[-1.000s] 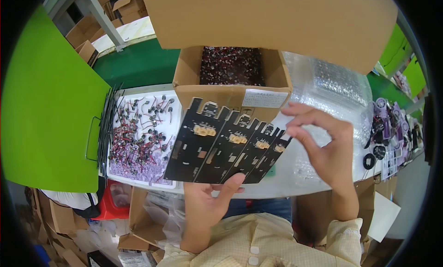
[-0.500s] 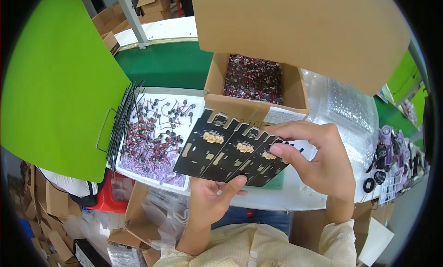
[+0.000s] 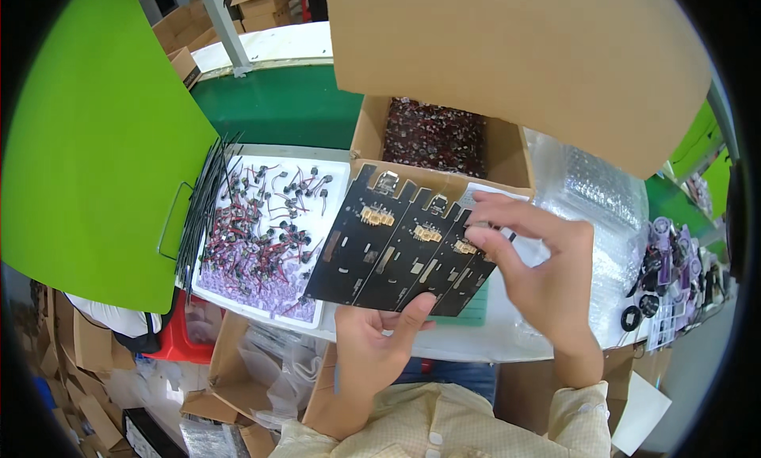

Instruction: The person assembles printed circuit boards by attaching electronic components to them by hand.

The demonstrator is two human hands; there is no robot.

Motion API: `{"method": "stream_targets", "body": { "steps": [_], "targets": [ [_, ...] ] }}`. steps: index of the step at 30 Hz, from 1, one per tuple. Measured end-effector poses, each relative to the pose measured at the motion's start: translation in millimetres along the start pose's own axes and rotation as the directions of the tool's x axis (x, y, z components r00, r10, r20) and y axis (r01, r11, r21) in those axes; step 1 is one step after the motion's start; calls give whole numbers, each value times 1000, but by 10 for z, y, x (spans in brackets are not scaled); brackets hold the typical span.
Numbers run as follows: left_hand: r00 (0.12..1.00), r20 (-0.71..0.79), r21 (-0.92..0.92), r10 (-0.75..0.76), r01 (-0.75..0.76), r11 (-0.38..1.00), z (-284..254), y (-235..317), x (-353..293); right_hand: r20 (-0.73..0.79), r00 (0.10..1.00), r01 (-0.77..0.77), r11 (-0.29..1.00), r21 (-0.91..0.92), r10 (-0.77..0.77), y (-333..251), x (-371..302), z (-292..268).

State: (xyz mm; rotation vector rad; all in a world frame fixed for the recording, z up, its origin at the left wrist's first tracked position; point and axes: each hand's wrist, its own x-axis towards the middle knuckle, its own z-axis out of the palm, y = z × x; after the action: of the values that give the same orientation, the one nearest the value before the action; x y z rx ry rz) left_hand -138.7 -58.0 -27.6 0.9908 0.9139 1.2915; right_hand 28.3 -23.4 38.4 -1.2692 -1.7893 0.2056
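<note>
A black circuit board panel (image 3: pixel 388 260), made of several long strips side by side, is tilted up in front of me. Cream connectors and small metal sockets sit toward its notched far edge. My left hand (image 3: pixel 384 343) grips the near edge, thumb on top and fingers underneath. At the far right corner, my right hand (image 3: pixel 539 260) pinches the panel's edge between thumb and forefinger, beside a connector; the fingertips hide what exactly lies between them. Behind the panel stands an open cardboard box (image 3: pixel 365 133) full of small dark-red and black parts.
To the left, a white tray (image 3: pixel 337 173) carries small wired black parts and purple pieces, with black rods (image 3: pixel 202 212) along its side. Bubble wrap (image 3: pixel 602 188) lies right of the box. Purple and black items (image 3: pixel 666 260) cluster at the far right. A green panel (image 3: pixel 87 141) stands at left.
The panel has turned to face up more toward me, its far edge rising slightly. My right hand's fingers have drawn in more tightly at the corner; my left hand keeps its grip.
</note>
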Motion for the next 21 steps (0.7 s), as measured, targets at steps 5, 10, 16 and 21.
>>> {"method": "stream_targets", "body": {
  "steps": [5,10,16,21],
  "targets": [
    [998,12,-53,66,-66,996,-69,27,-6,81,978,-204,959,197,191,211,411,-117],
    [995,96,-64,-1,7,998,-123,10,-15,61,986,-132,957,-257,152,242,492,-58],
    [996,94,-36,-7,11,999,-117,-6,-19,377,922,-263,864,429,94,-129,140,-164],
    [988,150,47,-34,28,999,-127,-15,-37,330,928,-279,910,307,173,-216,135,-162]
  ]
}}
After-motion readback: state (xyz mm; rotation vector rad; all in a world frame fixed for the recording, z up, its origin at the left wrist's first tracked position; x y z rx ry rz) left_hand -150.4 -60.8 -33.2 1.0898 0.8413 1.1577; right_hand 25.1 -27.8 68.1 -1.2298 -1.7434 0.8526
